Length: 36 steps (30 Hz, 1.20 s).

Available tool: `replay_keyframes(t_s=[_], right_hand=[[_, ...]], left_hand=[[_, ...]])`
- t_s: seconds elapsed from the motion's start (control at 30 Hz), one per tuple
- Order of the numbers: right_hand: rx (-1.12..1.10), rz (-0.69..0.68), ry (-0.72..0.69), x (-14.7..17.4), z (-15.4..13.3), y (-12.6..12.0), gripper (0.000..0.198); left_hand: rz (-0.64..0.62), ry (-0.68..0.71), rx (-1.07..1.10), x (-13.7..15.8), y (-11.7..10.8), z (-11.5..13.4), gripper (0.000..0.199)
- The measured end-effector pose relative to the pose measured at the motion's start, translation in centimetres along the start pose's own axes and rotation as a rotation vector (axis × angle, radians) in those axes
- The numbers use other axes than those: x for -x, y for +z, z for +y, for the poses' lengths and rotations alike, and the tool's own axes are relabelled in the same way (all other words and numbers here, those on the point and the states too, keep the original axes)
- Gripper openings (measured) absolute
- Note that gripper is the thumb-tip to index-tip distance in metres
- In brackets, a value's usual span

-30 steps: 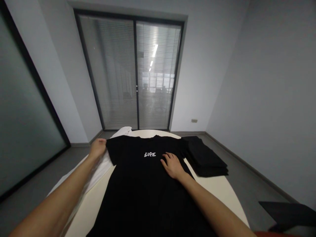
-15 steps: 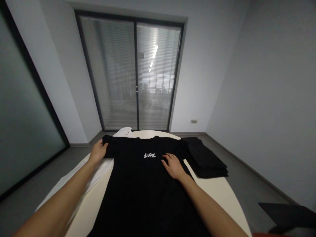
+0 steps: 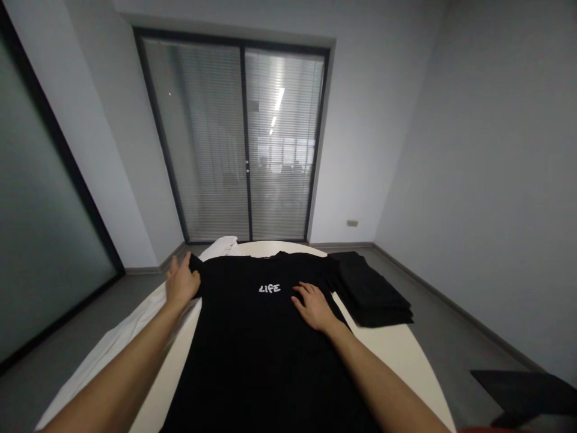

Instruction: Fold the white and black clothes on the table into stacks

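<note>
A black T-shirt [image 3: 261, 349] lies spread over the table with its collar at the far side and small white lettering on its chest. At the end of its left-side sleeve is my left hand [image 3: 183, 284], fingers apart over the cloth. My right hand [image 3: 314, 305] rests flat on the shirt's chest, right of the lettering, with its fingers spread. Close to the right-side sleeve lies a stack of folded black cloth [image 3: 374, 288].
The pale round-edged table [image 3: 401, 355] bears it all. White cloth [image 3: 117, 340] runs along its left side, partly under my left forearm. A dark flat-topped object [image 3: 523, 391] stands low at the right. Beyond the table is a glass partition with blinds [image 3: 202, 150].
My left hand has loosened from the sleeve end and opened its fingers. That sleeve now looks drawn in and shorter. The right hand stays on the chest; the view has shifted slightly.
</note>
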State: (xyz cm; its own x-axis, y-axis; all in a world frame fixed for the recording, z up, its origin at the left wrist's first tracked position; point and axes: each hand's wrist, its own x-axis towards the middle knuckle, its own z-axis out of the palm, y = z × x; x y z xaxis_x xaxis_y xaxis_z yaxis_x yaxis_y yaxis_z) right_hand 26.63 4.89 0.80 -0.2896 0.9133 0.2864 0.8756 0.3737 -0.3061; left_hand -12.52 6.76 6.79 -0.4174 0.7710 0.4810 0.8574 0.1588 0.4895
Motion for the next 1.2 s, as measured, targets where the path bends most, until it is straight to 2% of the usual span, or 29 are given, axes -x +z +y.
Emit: replay_keyframes(t_s=[0.03,0.1,0.2,0.3,0.37,0.5,0.63,0.8,0.9,1.0,1.13,1.2], right_hand=[[-0.001,-0.001,0.001,0.0,0.1,0.0,0.046],[-0.007,0.002,-0.003,0.0,0.1,0.1,0.046],[-0.039,0.010,-0.018,0.1,0.1,-0.2,0.044],[-0.023,0.067,0.031,0.2,0.0,-1.1,0.040],[0.081,0.115,0.111,0.3,0.1,-2.1,0.038],[0.347,0.220,0.255,0.4,0.9,-4.6,0.034],[0.470,0.306,0.353,0.3,2.1,-5.8,0.037],[0.467,0.156,0.450,-1.3,3.3,-5.1,0.039],[0.396,0.073,0.500,-3.2,3.6,-5.7,0.040],[0.356,0.076,0.505,-5.1,3.7,-7.1,0.045],[0.411,0.143,0.417,-6.7,4.0,-8.4,0.054],[0.456,0.077,0.409,-6.9,4.4,-8.4,0.055]], left_hand=[[0.029,0.034,-0.055,1.0,-0.1,1.1,0.061],[-0.032,0.182,-0.110,3.7,0.2,3.5,0.054],[-0.343,0.301,-0.091,8.7,1.2,6.3,0.057],[-0.561,0.316,-0.154,12.9,2.3,7.1,0.072],[-0.598,0.365,-0.188,14.4,2.7,6.8,0.072],[-0.598,0.433,-0.202,15.0,2.5,6.0,0.066],[-0.579,0.464,-0.213,14.8,2.2,6.0,0.064],[-0.578,0.461,-0.218,14.9,2.0,6.2,0.065],[-0.580,0.461,-0.211,14.8,1.8,6.1,0.065],[-0.578,0.461,-0.204,14.8,1.6,6.0,0.064],[-0.577,0.456,-0.184,14.7,1.4,6.0,0.062],[-0.578,0.453,-0.170,14.6,1.2,6.1,0.061]])
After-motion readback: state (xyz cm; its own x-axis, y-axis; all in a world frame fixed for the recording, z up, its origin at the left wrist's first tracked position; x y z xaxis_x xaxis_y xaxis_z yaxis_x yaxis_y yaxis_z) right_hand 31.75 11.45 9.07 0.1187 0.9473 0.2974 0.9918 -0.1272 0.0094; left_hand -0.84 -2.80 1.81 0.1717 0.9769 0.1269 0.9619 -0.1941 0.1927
